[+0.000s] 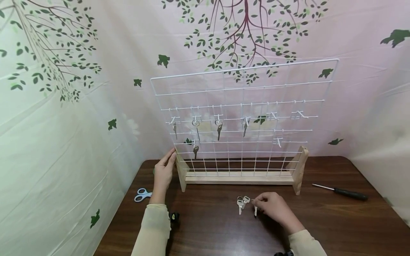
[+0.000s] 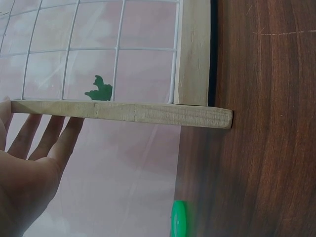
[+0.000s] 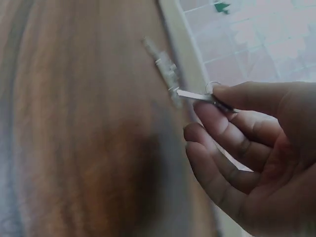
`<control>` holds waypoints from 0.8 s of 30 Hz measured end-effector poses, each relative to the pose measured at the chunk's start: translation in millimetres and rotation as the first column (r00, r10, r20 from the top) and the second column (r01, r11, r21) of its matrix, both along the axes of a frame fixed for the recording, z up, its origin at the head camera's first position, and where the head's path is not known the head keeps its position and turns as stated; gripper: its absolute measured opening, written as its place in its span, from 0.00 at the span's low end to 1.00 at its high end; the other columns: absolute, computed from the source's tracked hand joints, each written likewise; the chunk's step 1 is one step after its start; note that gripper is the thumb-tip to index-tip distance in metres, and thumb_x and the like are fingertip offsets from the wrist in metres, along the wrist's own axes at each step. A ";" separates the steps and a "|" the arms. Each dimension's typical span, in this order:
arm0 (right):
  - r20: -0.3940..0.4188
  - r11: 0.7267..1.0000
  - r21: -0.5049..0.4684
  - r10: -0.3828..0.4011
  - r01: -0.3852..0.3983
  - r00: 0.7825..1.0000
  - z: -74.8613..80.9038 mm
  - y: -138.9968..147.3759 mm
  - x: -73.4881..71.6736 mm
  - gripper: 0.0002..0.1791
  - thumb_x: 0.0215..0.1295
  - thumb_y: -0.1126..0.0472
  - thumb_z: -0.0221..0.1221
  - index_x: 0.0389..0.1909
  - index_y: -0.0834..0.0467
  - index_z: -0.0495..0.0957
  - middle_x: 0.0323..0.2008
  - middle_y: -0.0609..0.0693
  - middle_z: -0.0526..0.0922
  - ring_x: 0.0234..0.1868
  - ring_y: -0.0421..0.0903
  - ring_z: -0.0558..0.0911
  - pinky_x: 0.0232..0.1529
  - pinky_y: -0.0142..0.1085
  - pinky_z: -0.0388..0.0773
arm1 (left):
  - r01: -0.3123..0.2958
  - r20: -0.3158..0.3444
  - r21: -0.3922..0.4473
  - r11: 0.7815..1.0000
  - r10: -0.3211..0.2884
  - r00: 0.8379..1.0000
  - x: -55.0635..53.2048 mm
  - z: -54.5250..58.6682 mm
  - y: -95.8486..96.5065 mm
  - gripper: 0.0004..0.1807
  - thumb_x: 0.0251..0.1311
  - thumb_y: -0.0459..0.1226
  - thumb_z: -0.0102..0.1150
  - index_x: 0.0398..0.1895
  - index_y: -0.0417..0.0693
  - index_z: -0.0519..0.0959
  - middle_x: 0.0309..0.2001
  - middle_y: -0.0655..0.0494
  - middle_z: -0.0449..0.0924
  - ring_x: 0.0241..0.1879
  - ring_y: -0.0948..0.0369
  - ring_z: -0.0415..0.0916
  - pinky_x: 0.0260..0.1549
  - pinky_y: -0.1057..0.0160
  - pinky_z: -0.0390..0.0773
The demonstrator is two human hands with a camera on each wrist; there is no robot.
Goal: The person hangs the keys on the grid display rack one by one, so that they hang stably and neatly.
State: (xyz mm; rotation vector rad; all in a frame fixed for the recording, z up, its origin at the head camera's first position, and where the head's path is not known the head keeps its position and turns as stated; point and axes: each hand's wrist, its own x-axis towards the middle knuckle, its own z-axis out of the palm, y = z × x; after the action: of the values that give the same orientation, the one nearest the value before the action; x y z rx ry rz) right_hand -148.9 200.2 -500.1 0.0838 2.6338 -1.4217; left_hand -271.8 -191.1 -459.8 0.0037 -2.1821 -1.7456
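A white wire grid rack (image 1: 242, 71) stands upright in a wooden base (image 1: 240, 178) on the table. My left hand (image 1: 163, 174) holds the rack's left wooden side post (image 2: 123, 111); its fingertips are hidden behind the wood in the left wrist view. Between thumb and fingers, my right hand (image 1: 272, 206) pinches a small silver key (image 3: 195, 95) on a ring, just above the table. Beside it lie two more keys (image 1: 240, 207) with rings. Several keys, one of them this key (image 1: 219, 131), hang from white hooks on the grid.
Blue-handled scissors (image 1: 142, 195) lie left of my left forearm. A black-handled screwdriver (image 1: 350, 193) lies on the brown table (image 1: 205, 234) to the right. A green round object (image 2: 178, 218) is near the left post. Bare hooks (image 1: 300, 114) stick out at the grid's right. Printed cloth hangs behind.
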 end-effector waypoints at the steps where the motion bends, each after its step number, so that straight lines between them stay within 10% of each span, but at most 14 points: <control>1: -0.017 1.000 -0.009 0.007 -0.007 1.000 3.8 0.0 -0.1 0.09 0.71 0.59 0.67 0.38 0.61 0.90 0.28 0.49 0.88 0.29 0.44 0.84 0.28 0.33 0.81 | 0.000 -0.002 0.002 1.000 0.000 1.000 0.5 0.0 -0.1 0.25 0.76 0.53 0.62 0.71 0.57 0.81 0.72 0.51 0.80 0.72 0.52 0.76 0.67 0.56 0.81; 12: -0.078 0.951 -0.305 -0.070 0.043 0.995 66.0 -6.7 4.3 0.18 0.76 0.60 0.65 0.55 0.72 0.85 0.44 0.61 0.93 0.35 0.45 0.93 0.42 0.38 0.92 | 0.001 -0.008 0.003 1.000 -0.001 1.000 1.5 -0.5 0.9 0.24 0.76 0.52 0.63 0.70 0.57 0.82 0.72 0.51 0.81 0.74 0.52 0.75 0.70 0.50 0.78; 24: -0.333 0.979 -0.189 -0.139 0.079 0.932 136.4 -2.2 12.5 0.22 0.82 0.51 0.60 0.60 0.64 0.84 0.45 0.56 0.93 0.36 0.32 0.88 0.41 0.28 0.88 | 0.003 -0.018 0.001 1.000 -0.003 1.000 1.6 0.1 0.0 0.24 0.75 0.52 0.63 0.70 0.57 0.82 0.71 0.51 0.81 0.71 0.52 0.77 0.65 0.58 0.83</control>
State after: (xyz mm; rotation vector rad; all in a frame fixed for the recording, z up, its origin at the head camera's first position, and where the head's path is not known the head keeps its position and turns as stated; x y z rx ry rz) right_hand -136.4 198.0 -363.7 -0.0444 2.7958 -1.8502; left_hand -270.2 -191.1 -459.7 -0.0149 -2.1694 -1.7414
